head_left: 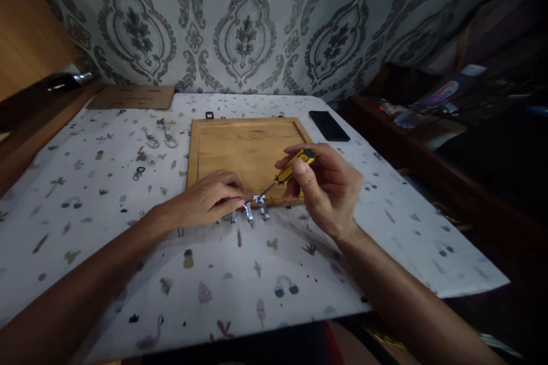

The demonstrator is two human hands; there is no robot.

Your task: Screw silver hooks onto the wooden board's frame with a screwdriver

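Note:
A yellow and black screwdriver [291, 168] is gripped in my right hand [327, 182], its shaft slanting down to the left. The tip meets a metal hook rack [249, 212] at the near edge of a wooden board [231, 148]. Several silver hooks of the rack hang over that edge. My left hand [218, 197] rests on the board's near left part, its fingertips closed at the rack's bar. Whatever is between those fingertips is too small to make out.
A black phone [329, 125] lies right of the board. To the left are small clear bags [160, 136] and a brown cardboard piece [132, 97] at the back. A patterned white cloth [205, 296] covers the table. Beyond its right side stands a plastic bottle [440, 97].

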